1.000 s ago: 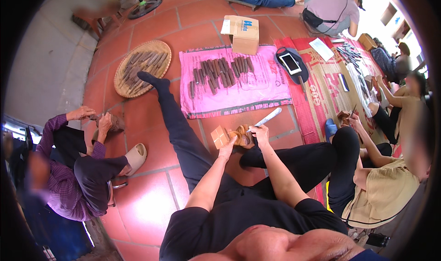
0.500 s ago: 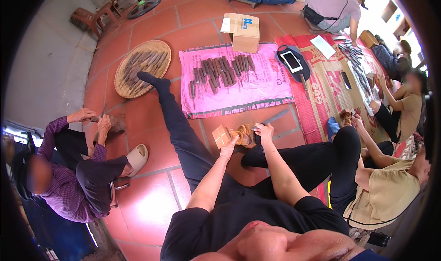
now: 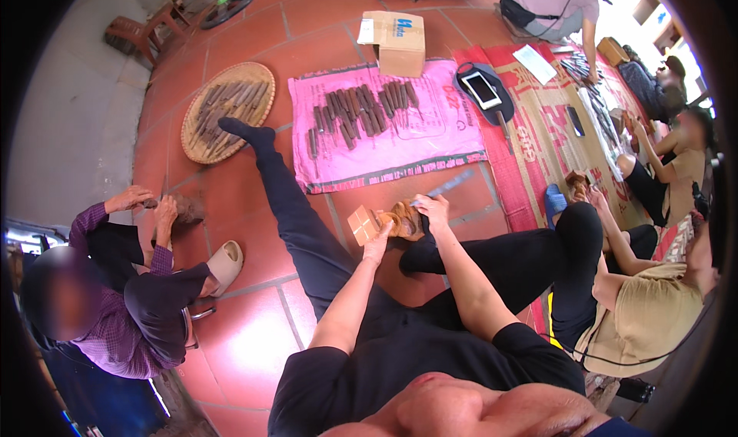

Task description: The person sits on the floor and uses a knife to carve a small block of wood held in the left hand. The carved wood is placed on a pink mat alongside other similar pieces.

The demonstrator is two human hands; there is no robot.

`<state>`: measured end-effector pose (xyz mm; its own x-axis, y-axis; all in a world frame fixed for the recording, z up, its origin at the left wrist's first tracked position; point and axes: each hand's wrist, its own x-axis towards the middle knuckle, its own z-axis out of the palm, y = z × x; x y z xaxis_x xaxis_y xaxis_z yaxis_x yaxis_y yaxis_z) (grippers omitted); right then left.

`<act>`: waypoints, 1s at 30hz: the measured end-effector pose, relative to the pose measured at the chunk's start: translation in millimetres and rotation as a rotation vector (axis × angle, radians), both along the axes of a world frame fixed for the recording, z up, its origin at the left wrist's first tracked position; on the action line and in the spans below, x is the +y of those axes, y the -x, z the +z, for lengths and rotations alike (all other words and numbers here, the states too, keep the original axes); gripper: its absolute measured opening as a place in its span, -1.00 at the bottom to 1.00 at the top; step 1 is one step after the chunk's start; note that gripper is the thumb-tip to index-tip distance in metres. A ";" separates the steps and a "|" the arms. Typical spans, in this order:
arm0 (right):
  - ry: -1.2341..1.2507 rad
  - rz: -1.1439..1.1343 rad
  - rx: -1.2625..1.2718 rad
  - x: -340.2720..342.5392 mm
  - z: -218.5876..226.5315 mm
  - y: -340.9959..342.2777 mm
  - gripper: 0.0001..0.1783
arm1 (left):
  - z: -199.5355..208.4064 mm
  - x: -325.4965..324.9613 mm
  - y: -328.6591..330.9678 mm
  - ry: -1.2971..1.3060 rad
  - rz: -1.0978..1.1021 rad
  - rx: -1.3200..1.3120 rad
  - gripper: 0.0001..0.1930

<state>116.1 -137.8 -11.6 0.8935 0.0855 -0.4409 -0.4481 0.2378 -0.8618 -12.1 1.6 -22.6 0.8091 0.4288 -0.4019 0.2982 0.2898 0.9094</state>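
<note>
Wood carving [image 3: 407, 215] is showing rounded forms, its square end [image 3: 363, 225] seemingly left uncut; left hand [image 3: 377, 246] is gripping it, right hand [image 3: 435, 212] holding a blurred carving tool [image 3: 452, 182].

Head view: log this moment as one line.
left hand: holds wooden carving; right hand: holds slim tool; pink sheet: dark-handled tools

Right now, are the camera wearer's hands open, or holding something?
Left hand: closed, holding the carved wooden piece.
Right hand: closed, holding a long, blurred grey tool.
</note>
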 end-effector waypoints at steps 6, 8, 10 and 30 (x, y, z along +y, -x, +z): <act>0.091 -0.067 0.047 3.4 7.6 -3.3 -0.85 | 11.2 0.9 0.1 -0.127 -0.028 -0.056 -0.51; 0.080 -0.117 0.073 -1.7 -1.2 -8.9 -0.85 | 18.9 -4.3 -3.5 -0.030 -0.005 -0.143 -0.59; 0.086 0.053 -0.022 0.9 -3.0 -5.0 -0.84 | 38.8 -6.3 -4.5 -0.108 -0.021 -0.052 -0.58; 0.143 -0.027 0.007 7.8 -3.3 -9.4 -0.83 | 27.2 -3.5 -3.1 -0.127 -0.123 -0.026 -0.35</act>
<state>125.5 -130.1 -14.9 0.8913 -0.0029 -0.4533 -0.4495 0.1246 -0.8846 -9.0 -1.9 4.6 0.8681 0.3720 -0.3287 0.2998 0.1349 0.9444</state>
